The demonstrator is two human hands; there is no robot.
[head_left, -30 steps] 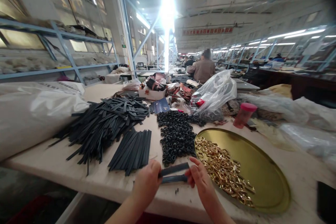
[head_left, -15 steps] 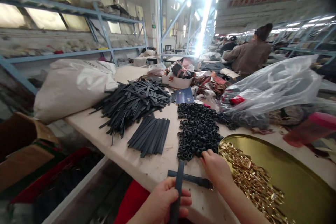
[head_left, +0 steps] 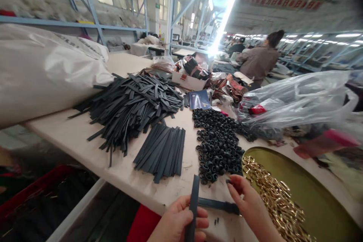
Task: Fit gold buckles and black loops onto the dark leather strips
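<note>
My left hand (head_left: 183, 217) is closed around a flat black strap (head_left: 194, 200), which stands up between thumb and fingers. My right hand (head_left: 246, 196) pinches a small dark piece, apparently a black loop (head_left: 228, 182), just off the near edge of a heap of black loops (head_left: 218, 147). Behind my left hand, another black strap (head_left: 217, 204) lies flat on the table (head_left: 167, 193), its right end partly hidden by my right hand. Gold metal buckles (head_left: 272, 185) are heaped in a gold tray (head_left: 297, 166) to the right.
A fanned row of black straps (head_left: 163, 151) lies left of the loops, with a large strap pile (head_left: 138, 102) behind. A white sack (head_left: 45, 75) stands at the left, a clear plastic bag (head_left: 300, 94) at the right. Farther back sits a person in brown (head_left: 259, 60).
My right hand has come away from the loop heap, with a small dark piece between its fingertips. My left hand keeps hold of its strap. The camera view has shifted.
</note>
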